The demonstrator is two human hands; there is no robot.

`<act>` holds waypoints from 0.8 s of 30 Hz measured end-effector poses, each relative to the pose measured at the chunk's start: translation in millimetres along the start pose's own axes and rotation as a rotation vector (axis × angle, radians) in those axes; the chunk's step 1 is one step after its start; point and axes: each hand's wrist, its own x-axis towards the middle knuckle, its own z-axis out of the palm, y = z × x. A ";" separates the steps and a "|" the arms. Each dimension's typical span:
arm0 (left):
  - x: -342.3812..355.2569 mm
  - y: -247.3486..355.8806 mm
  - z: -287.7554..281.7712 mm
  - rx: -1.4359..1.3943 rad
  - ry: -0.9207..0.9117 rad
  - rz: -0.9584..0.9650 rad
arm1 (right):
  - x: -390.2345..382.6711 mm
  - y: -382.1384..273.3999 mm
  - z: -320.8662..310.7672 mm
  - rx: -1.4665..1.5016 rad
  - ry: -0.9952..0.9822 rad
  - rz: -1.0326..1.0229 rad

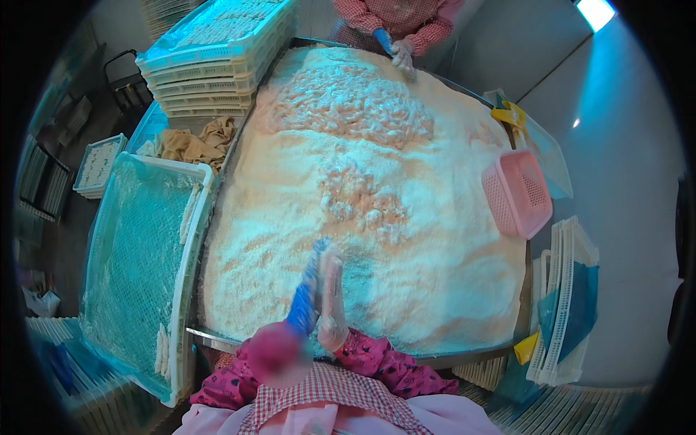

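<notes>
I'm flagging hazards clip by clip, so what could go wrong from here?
The left hand and right hand are side by side over the white powder, so loose powder could get onto the patterned sleeves. The pink basket sits at the right edge of the table, so a bump might tip it off. The pale strips lie close to the right rim of the tray, where a careless reach could squash them.

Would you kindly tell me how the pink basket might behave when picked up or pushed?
The pink basket is probably light for its size, given its perforated walls. Its crisp rim suggests stiffness. Pushed left, it might plough into loose pale powder.
</notes>
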 end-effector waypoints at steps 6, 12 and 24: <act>-57.5 1.9 -42.6 -0.718 0.530 -0.260 | 36.9 90.5 -78.7 -0.630 0.047 0.344; -98.6 70.7 -80.1 -0.777 0.544 -0.013 | 45.3 175.3 -119.0 -0.894 -0.038 0.397; -311.9 199.5 -220.9 0.206 1.123 -0.295 | 61.3 155.5 -145.9 -0.017 0.238 0.508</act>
